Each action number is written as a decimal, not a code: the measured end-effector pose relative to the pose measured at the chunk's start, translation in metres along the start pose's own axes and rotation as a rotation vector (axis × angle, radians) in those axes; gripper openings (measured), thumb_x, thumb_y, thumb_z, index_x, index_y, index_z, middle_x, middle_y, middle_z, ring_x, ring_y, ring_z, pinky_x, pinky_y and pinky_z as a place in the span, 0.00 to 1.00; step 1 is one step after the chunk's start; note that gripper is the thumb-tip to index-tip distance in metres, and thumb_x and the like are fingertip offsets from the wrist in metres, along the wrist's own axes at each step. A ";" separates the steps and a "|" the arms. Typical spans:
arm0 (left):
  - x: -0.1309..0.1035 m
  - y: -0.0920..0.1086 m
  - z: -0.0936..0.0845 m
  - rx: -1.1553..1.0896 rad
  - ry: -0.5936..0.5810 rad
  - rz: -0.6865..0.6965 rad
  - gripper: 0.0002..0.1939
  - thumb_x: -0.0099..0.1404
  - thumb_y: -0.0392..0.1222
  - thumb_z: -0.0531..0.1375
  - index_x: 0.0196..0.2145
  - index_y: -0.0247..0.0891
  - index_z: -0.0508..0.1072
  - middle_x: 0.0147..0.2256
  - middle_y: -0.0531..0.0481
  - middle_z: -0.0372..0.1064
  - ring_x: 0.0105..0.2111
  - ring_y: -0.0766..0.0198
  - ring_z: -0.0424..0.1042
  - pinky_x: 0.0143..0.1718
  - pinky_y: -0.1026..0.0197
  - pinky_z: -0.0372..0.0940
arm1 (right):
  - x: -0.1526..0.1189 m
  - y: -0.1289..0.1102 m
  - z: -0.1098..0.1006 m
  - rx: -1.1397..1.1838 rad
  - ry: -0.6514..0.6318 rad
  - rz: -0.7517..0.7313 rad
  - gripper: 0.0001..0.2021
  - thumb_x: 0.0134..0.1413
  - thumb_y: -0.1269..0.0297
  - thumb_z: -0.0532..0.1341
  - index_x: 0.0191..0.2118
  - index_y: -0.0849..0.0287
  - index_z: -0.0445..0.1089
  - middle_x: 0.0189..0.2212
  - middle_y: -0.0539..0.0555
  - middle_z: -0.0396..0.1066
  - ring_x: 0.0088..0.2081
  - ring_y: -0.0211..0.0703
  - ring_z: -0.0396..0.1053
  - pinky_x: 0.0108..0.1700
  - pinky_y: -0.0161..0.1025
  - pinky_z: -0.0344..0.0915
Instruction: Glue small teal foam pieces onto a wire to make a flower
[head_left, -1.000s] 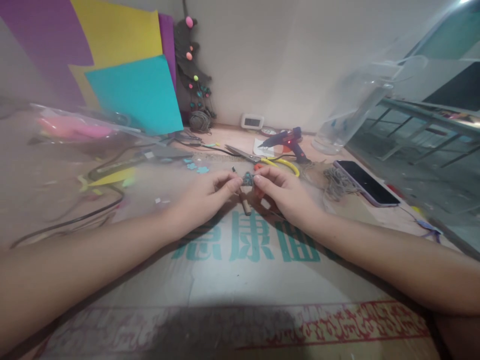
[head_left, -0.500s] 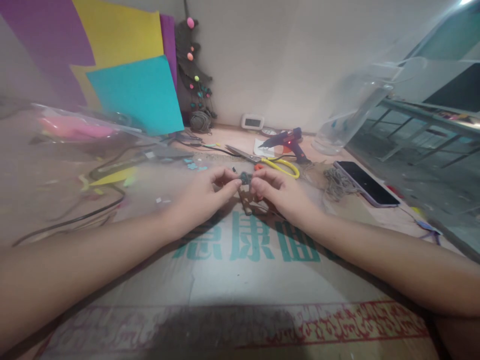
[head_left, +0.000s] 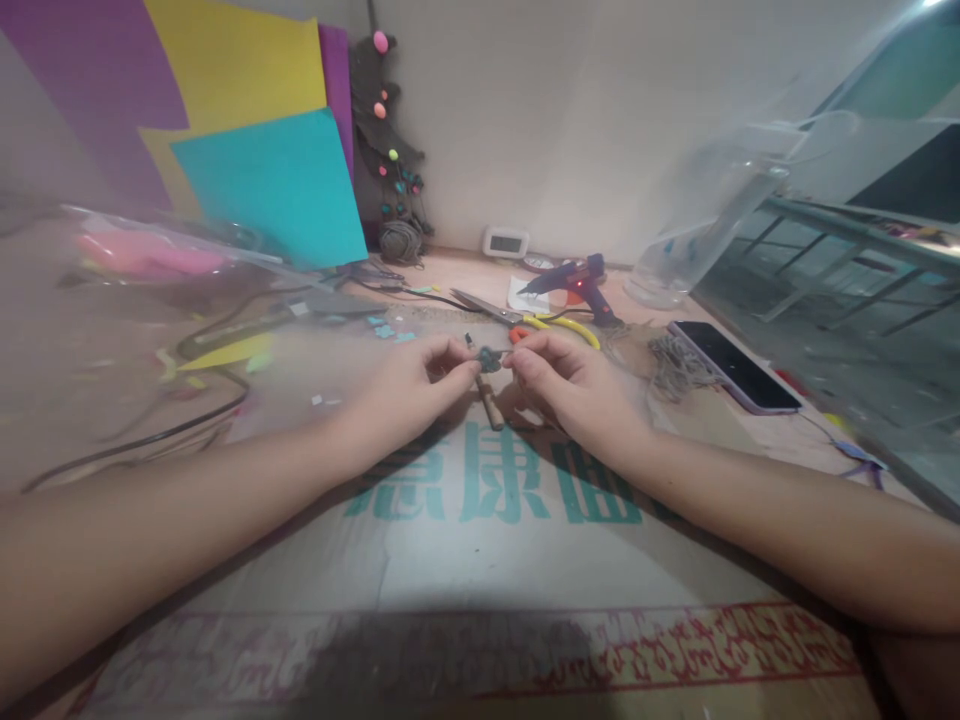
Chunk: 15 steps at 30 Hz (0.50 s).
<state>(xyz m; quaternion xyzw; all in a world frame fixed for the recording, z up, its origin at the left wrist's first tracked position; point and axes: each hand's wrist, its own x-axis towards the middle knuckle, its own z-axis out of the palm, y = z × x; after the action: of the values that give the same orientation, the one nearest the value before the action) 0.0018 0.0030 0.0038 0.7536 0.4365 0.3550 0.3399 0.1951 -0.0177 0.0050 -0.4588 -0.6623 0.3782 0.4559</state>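
Between the fingertips of both hands is a small dark blue-grey piece (head_left: 489,360), too small to make out in detail. My left hand (head_left: 431,385) pinches its left side with thumb and index finger. On the right, my right hand (head_left: 559,380) pinches what looks like a thin strand running from the piece. Below them a brown stick-like tool (head_left: 491,405) lies on the printed board (head_left: 480,570), partly behind the piece. Scissors (head_left: 574,328) with yellow and orange handles lie just beyond the right fingers.
A dark glue gun (head_left: 574,282) with a red light stands behind the scissors. To the right are grey twine (head_left: 679,368), a phone (head_left: 739,367) and a clear jug (head_left: 697,230). Coloured sheets (head_left: 270,190), a cable (head_left: 187,425) and paper scraps (head_left: 386,328) are at left.
My right hand has shifted slightly right, away from the left fingertips, so more of the small piece and the thin strand shows. My left hand has hardly moved.
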 end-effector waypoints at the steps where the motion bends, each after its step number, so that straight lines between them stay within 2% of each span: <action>1: 0.000 0.000 0.000 -0.004 -0.003 -0.001 0.10 0.65 0.44 0.57 0.31 0.38 0.73 0.31 0.51 0.75 0.32 0.62 0.71 0.37 0.60 0.64 | 0.000 0.000 0.000 0.002 -0.007 0.000 0.13 0.61 0.52 0.60 0.34 0.57 0.67 0.24 0.48 0.67 0.23 0.34 0.60 0.24 0.34 0.56; 6: 0.000 0.000 0.000 -0.008 -0.006 0.002 0.10 0.66 0.44 0.56 0.31 0.38 0.73 0.31 0.52 0.74 0.32 0.62 0.70 0.37 0.61 0.63 | -0.001 -0.001 0.000 -0.002 -0.028 -0.027 0.13 0.61 0.52 0.61 0.34 0.57 0.68 0.24 0.47 0.67 0.25 0.35 0.63 0.27 0.35 0.60; 10: 0.000 -0.001 0.000 -0.018 -0.015 0.016 0.11 0.66 0.46 0.56 0.31 0.37 0.72 0.30 0.52 0.73 0.32 0.63 0.70 0.37 0.61 0.64 | -0.002 -0.005 0.001 -0.047 -0.136 -0.051 0.14 0.62 0.51 0.59 0.32 0.57 0.67 0.25 0.48 0.69 0.26 0.36 0.65 0.29 0.36 0.61; 13: 0.001 -0.001 0.000 -0.024 -0.002 0.013 0.10 0.66 0.45 0.56 0.32 0.37 0.72 0.31 0.52 0.74 0.33 0.62 0.71 0.38 0.61 0.64 | -0.002 -0.010 -0.001 -0.195 -0.205 -0.107 0.15 0.64 0.54 0.56 0.29 0.57 0.67 0.25 0.50 0.70 0.27 0.37 0.66 0.31 0.37 0.62; 15: 0.001 -0.001 0.000 -0.024 0.004 0.017 0.10 0.66 0.45 0.57 0.32 0.37 0.72 0.32 0.51 0.74 0.34 0.62 0.71 0.39 0.61 0.64 | -0.002 -0.014 -0.004 -0.339 -0.181 -0.187 0.13 0.64 0.57 0.56 0.30 0.57 0.66 0.26 0.50 0.69 0.29 0.39 0.65 0.32 0.37 0.61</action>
<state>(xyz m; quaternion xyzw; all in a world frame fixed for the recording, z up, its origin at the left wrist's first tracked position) 0.0013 0.0041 0.0029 0.7523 0.4265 0.3646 0.3453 0.1955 -0.0239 0.0188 -0.4297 -0.7944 0.2570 0.3438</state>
